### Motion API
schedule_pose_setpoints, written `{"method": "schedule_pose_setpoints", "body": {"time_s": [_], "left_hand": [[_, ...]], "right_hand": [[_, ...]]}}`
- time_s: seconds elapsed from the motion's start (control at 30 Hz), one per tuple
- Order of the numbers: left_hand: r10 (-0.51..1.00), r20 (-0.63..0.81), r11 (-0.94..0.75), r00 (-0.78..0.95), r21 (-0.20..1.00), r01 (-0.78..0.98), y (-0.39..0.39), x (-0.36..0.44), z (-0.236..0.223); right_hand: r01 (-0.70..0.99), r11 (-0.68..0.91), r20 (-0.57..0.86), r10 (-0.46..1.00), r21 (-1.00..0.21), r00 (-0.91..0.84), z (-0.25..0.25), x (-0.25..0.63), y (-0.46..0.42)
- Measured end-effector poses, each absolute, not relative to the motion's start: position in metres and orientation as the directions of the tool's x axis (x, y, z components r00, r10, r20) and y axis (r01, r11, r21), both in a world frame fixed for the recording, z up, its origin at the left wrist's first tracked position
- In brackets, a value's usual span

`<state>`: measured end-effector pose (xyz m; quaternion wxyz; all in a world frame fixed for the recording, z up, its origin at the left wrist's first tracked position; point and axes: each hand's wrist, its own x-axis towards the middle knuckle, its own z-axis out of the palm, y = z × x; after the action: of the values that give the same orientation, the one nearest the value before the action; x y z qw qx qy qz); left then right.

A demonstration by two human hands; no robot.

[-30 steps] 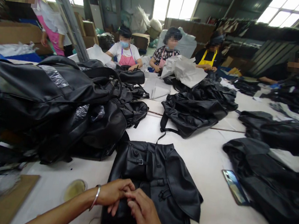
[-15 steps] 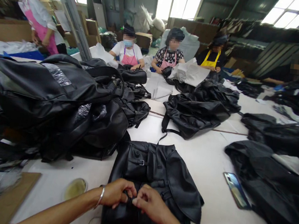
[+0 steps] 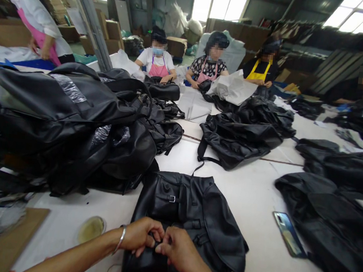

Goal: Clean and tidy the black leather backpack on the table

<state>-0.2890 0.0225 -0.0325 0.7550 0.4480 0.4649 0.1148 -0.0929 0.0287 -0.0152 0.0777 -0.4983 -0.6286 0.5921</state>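
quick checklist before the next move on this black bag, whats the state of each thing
1. Both hands on the bag: ok. Left hand and right hand meet on the black bag.
2. What the fingertips pinch: cannot tell, too small and dark.
3. Bag lying flat on the table: ok.
4. Buckle fastened: cannot tell.
5. Phone apart from the bag: ok.
6. Round dish apart from the left arm: ok, though close beside it.

Daylight from windows at top, blown out w/ glare. Table evenly lit, soft shadows. Wide-angle warp at edges; lower-left corner blurry, bottom right dim.
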Motion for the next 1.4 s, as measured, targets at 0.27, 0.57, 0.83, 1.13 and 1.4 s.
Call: {"method": "schedule_pose_setpoints", "body": {"time_s": [0.27, 0.57, 0.83, 1.13, 1.4], "left_hand": [[0.571, -0.589, 0.61, 0.572, 0.771, 0.186, 0.026, -0.292, -0.03], [0.577, -0.586, 0.657, 0.569, 0.747, 0.103, 0.033, -0.289, -0.02], [0.581, -0.58, 0.68, 0.571, 0.732, 0.051, 0.031, -0.292, -0.014], [0.595, -0.596, 0.666, 0.539, 0.741, 0.085, 0.028, -0.287, -0.026], [0.916, -0.123, -0.203, 0.383, 0.681, 0.704, 0.004, -0.258, -0.001]], "right_hand": [[0.423, -0.3, -0.485, 0.751, -0.855, -0.448, -0.026, -0.097, 0.019], [0.426, -0.363, -0.549, 0.67, -0.829, -0.5, -0.016, -0.09, 0.03], [0.449, -0.208, -0.406, 0.817, -0.869, -0.409, -0.024, -0.1, 0.022], [0.394, -0.25, -0.419, 0.798, -0.884, -0.432, -0.033, -0.095, 0.017], [0.781, 0.175, -0.095, 0.953, -0.6, -0.286, -0.049, -0.018, 0.016]]}}
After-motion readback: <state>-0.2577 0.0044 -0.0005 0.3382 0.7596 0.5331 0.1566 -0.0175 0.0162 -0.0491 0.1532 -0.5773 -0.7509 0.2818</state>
